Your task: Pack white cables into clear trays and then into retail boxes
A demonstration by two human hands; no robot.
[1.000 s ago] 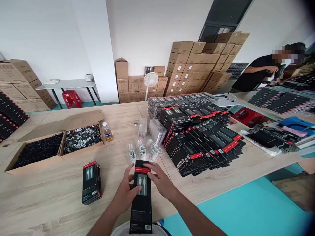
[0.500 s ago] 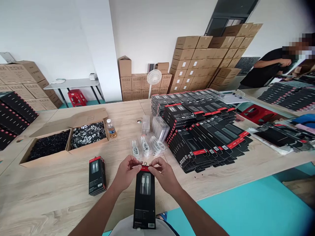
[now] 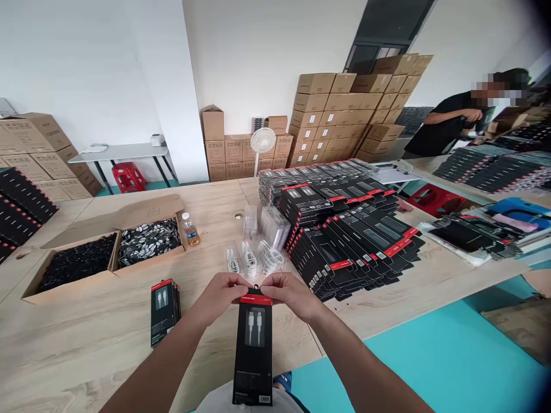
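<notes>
Both my hands pinch the red top end of a black cable box [image 3: 253, 358], whose window shows two white cable plugs. My left hand [image 3: 224, 295] grips the top left corner, and my right hand [image 3: 289, 291] grips the top right. Between my fingertips a small black hanging tab [image 3: 256, 288] sticks up from the box's top edge. The lower end of the box rests close against my body. A stack of similar cable boxes [image 3: 165, 310] stands to the left of my left forearm. Beyond my hands lie white coiled cables [image 3: 248, 256] in clear plastic trays.
At left, an open carton holds black small parts [image 3: 80, 261] and another holds black-and-white pieces [image 3: 148, 242]. A bottle [image 3: 190, 229] stands beside them. Flat black boxes [image 3: 357, 246] are piled at right, near clear plastic cases [image 3: 275, 226]. A person [image 3: 447, 123] works at the far right.
The view has shifted slightly, so the surroundings sit further left. My hands stay at the top of the cable box, and the hanging tab between my fingers now looks darker and fuller.
</notes>
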